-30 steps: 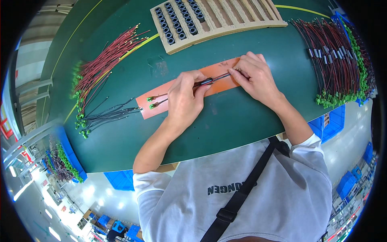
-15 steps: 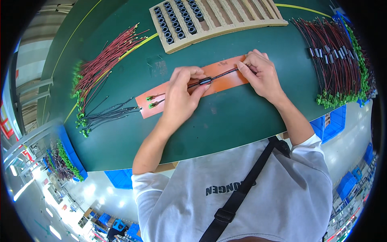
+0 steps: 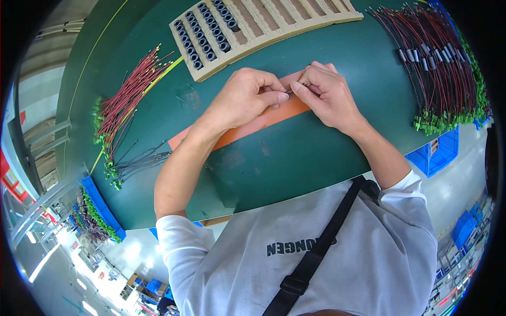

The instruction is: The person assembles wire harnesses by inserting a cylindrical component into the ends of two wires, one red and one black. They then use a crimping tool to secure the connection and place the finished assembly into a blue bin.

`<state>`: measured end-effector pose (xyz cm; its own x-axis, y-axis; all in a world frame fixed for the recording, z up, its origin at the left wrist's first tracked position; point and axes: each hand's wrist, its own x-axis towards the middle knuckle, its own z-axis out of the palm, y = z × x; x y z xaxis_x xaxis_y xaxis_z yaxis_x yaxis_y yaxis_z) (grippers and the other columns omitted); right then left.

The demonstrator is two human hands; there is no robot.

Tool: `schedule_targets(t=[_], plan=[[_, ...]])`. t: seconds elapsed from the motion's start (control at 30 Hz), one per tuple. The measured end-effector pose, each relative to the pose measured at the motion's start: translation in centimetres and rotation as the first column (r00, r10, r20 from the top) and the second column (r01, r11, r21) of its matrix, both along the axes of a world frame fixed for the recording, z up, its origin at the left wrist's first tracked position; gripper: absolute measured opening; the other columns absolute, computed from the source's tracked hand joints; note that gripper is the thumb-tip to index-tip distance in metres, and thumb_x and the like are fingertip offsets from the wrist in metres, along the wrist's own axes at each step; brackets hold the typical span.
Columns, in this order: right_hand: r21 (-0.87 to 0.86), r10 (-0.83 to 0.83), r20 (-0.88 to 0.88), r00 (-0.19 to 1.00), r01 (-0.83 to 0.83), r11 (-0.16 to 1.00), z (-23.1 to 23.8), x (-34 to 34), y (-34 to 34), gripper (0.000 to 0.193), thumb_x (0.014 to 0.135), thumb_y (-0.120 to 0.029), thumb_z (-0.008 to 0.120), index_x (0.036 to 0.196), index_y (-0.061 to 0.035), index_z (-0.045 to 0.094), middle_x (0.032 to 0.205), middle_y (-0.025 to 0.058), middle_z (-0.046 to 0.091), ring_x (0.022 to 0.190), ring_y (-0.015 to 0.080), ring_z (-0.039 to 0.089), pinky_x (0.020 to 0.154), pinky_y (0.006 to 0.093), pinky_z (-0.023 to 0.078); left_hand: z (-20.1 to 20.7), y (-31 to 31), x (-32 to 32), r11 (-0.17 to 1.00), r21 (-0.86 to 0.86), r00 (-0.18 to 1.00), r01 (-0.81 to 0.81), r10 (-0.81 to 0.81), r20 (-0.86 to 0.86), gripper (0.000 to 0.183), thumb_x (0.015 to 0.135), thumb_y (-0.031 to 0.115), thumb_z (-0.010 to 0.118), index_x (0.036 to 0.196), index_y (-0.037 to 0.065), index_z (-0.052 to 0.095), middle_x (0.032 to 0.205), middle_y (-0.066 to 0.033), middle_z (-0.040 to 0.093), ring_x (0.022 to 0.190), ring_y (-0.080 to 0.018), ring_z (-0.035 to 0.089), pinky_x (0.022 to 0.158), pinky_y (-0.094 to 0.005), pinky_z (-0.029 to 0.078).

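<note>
Orange strip mat lies aslant on the green worktable, and above its upper part the two hands meet. Left hand and right hand each make a narrow pinch on a thin dark cable between their fingertips; only a very short piece of it shows. Counting from the hands, at three o'clock many red-and-black wire harnesses carry grey cylinders, and I judge these as the done part. At nine o'clock a bundle of red wires, and at eight o'clock some black wires, seem to be left for work. At eleven o'clock, the slotted tray holds dark ring cores in its left columns, so supply is probably sufficient. The left hand and forearm hide the rest of the cable, so I cannot tell if a core sits on it. The tray's far side is cut off by the upper edge.
</note>
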<state>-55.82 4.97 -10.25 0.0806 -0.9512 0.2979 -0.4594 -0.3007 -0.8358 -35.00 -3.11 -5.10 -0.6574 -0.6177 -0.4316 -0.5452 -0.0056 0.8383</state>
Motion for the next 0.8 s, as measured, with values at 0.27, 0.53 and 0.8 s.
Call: schedule_targets(t=[0.27, 0.53, 0.8], plan=[[0.139, -0.101, 0.059, 0.993, 0.092, 0.986, 0.7, 0.1, -0.3, 0.034, 0.093, -0.022, 0.077, 0.071, -0.0031, 0.060, 0.057, 0.0042, 0.047, 0.057, 0.0186, 0.046, 0.069, 0.0358, 0.042, -0.9, 0.4, -0.3, 0.999, -0.016, 0.995, -0.037, 0.035, -0.088, 0.013, 0.095, 0.012, 0.074, 0.092, -0.001, 0.076, 0.076, -0.0045, 0.071, 0.069, -0.0088, 0.060, 0.063, -0.0268, 0.048], [0.189, -0.144, 0.069, 0.987, 0.129, 0.973, 0.5, 0.1, -0.4, 0.036, 0.091, -0.025, 0.081, 0.072, -0.0015, 0.060, 0.060, 0.0046, 0.052, 0.055, 0.0166, 0.046, 0.062, 0.0348, 0.044, -0.2, -0.3, -0.3, 0.997, 0.069, 0.992, 0.019, -0.010, -0.127, 0.018, 0.099, 0.016, 0.071, 0.094, 0.000, 0.075, 0.080, -0.0008, 0.070, 0.072, -0.0056, 0.057, 0.064, -0.0241, 0.045], [0.203, -0.118, 0.096, 0.988, 0.097, 0.974, 1.0, 0.0, -0.1, 0.034, 0.088, -0.027, 0.083, 0.075, -0.0013, 0.066, 0.064, 0.0068, 0.057, 0.059, 0.0176, 0.050, 0.060, 0.0341, 0.044, -0.7, 0.5, 0.0, 1.000, -0.026, 0.983, -0.011, 0.006, -0.182, 0.021, 0.099, 0.019, 0.069, 0.094, -0.001, 0.075, 0.077, -0.0018, 0.070, 0.070, -0.0073, 0.055, 0.063, -0.0270, 0.045]])
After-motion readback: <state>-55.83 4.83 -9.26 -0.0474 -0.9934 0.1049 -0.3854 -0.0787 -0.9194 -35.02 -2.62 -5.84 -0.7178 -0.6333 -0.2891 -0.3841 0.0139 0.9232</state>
